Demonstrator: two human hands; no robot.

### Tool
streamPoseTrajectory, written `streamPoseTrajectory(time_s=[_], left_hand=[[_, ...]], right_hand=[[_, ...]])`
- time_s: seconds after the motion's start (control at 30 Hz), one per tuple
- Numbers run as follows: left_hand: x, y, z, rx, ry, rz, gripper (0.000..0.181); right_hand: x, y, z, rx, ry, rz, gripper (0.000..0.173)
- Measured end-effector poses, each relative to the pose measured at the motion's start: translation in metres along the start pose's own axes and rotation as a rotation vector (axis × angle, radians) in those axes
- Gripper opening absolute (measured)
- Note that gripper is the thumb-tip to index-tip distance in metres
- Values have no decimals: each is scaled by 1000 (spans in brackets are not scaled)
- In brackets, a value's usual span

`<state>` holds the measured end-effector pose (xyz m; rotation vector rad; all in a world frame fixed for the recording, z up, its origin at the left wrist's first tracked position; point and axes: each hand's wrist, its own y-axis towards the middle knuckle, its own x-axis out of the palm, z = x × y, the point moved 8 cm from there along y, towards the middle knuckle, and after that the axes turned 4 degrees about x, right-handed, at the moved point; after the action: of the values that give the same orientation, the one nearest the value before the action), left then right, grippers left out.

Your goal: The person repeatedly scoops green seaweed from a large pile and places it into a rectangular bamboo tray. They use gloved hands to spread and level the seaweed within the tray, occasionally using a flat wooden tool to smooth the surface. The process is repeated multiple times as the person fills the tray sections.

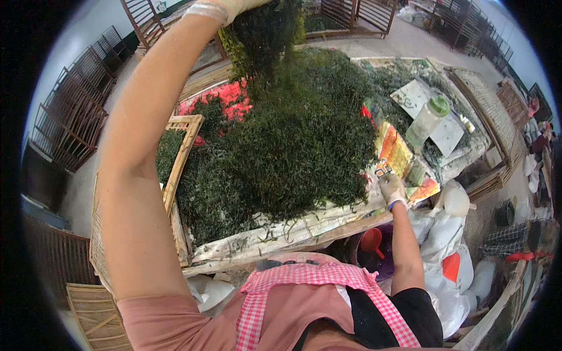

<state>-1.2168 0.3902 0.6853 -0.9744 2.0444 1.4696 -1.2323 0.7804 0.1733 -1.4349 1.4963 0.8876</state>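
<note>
My left hand (239, 8), in a pale glove, is raised at the top edge of the view, its fingertips cut off. It grips what looks like a yellow-green sack (232, 50), from which dark, blurred leafy matter drops. Below spreads a broad heap of dark green shredded leaves (285, 145) on a work table with a pale, sheeted edge (263, 245). At the heap's right side, my right hand (393, 189), gloved with a blue band at the wrist, holds a printed plastic bag (395, 145) in orange, gold and white.
A green-lidded plastic bottle (428, 120) stands on a grey board (410, 96) at the right. A wooden-framed tray (186, 153) leans at the left. Red sheeting (219, 103) shows behind the leaves. Below the table edge are a red scoop (372, 240) in a purple tub and white sacks (445, 237).
</note>
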Motion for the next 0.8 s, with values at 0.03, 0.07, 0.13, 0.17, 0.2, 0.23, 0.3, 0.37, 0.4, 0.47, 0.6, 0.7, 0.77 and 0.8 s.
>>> streamPoseTrajectory(time_s=[0.03,0.07,0.13,0.17,0.2,0.23,0.3,0.37,0.4,0.47,0.6,0.7,0.77,0.8], left_hand=[[-17,4,-3,13,5,73,37],[-35,10,-4,32,6,152,36],[-63,25,-13,16,31,201,31],[-72,31,-21,31,35,248,30],[-84,40,-26,52,33,302,30],[-95,44,-32,71,35,348,30],[-118,53,-37,20,125,312,27],[-137,50,-47,66,96,348,27],[-146,51,-47,13,96,320,27],[-161,52,-41,-92,104,253,29],[-122,66,-51,8,370,300,30],[-96,63,-66,-67,224,341,28],[-95,45,-79,35,1,488,29],[-93,37,-84,57,-8,545,31]], right_hand=[[-42,2,-34,-177,111,138,36],[-89,6,-67,-302,164,254,35],[-186,-11,-156,-594,487,288,31],[-228,-30,-202,-521,655,160,29],[-279,-50,-245,-834,443,382,26],[-316,-78,-283,-992,465,448,27],[-375,-137,-343,-1502,232,775,29],[-400,-164,-392,-1262,482,365,34],[-407,-207,-409,-1544,693,960,27],[-373,-214,-449,-1605,645,1320,32],[-244,-108,-510,-1079,44,498,70],[-68,-83,-439,-941,67,149,72],[55,-89,-360,-878,-481,-396,62],[62,-98,-341,-824,-328,-523,52]])
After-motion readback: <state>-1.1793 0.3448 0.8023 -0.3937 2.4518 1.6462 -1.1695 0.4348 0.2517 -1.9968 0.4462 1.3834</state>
